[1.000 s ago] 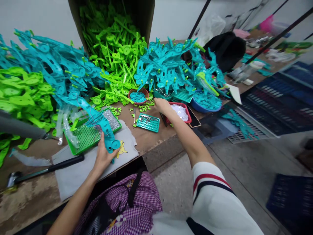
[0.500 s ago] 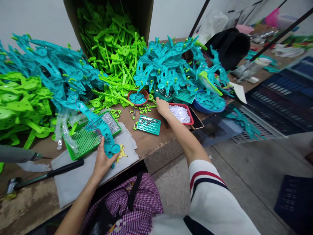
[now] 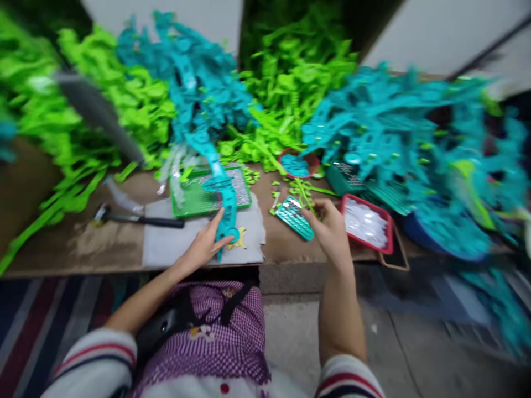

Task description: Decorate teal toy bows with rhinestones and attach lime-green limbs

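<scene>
My left hand [image 3: 205,241] grips the lower end of a long turquoise plastic part [image 3: 229,207], thumb on one side and fingers on the other. The part lies slanted over a green tray [image 3: 193,196] of small silvery pieces and a pale cloth [image 3: 168,243] with a yellow figure. My right hand [image 3: 332,229] hovers just right of a small teal tray [image 3: 295,217] of round metal pieces, thumb and fingers drawn together. What they pinch, if anything, is blurred. Beside that hand stands a red tray [image 3: 367,224] of white pieces.
A hammer [image 3: 141,218] lies on the left, under a grey hanging tool [image 3: 99,113]. Heaps of lime-green parts [image 3: 290,88] and turquoise parts [image 3: 373,119] line the back. A small reddish bowl [image 3: 299,164] and a blue basin [image 3: 448,232] hold turquoise pieces.
My right hand has come back from the dark-green box behind the red tray to beside the small teal tray. The left hand keeps its hold on the turquoise part. The view has swung left.
</scene>
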A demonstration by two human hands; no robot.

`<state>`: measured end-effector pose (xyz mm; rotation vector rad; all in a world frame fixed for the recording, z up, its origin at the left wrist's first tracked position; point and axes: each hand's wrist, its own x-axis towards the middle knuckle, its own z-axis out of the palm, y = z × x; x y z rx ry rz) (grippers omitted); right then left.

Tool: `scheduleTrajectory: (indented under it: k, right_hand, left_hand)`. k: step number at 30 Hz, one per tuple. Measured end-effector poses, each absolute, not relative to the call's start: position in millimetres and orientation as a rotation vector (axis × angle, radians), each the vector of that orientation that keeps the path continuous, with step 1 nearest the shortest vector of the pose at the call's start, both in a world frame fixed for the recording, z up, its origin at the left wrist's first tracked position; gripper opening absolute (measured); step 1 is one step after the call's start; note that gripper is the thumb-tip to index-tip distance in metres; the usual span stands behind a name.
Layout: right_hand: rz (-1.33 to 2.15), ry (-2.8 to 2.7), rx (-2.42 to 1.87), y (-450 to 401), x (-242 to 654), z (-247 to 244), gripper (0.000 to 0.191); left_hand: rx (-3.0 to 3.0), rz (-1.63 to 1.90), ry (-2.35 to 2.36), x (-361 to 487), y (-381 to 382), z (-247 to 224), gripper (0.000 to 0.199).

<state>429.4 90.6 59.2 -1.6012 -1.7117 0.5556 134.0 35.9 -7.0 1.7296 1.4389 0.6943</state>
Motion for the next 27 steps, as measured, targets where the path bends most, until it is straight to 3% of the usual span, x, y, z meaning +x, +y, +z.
scheduleTrajectory:
  k: [4,9,11,14,16,22,24,27]
  right_hand:
    - [1.136,-1.651,-1.177,52,344,41,0.027]
    - [1.287,-1.958,-0.921,23,245,45,0.014]
    - [1.241,-2.234,-0.781,11,211,46,0.009]
    - [1.027,-2.646,-0.641,-18,158,40,0.015]
    - [0.862,-2.868,-0.625,-40,124,34,0.019]
    - [0.809,-2.927,-0.452,-70,79,27,0.044]
    - [0.867,-2.829,-0.424,-64,88,26,0.042]
    - [0.985,-2.706,-0.482,-56,111,19,0.032]
  left_hand:
    - [1.516,0.69,1.322,116,27,16,0.084]
    - [1.042,0.979,0.961,74,-31,22,0.101]
    - [0.707,1.167,0.838,61,-61,16,0.083]
    - [0.146,1.469,0.848,40,-98,0,0.038]
    - [-0.187,1.591,0.873,22,-114,-13,0.022]
    - [-0.644,1.72,0.955,-62,-130,-62,0.024]
    - [-0.671,1.736,0.996,-94,-125,-76,0.022]
    - [-0.651,1.777,1.042,-127,-116,-91,0.036]
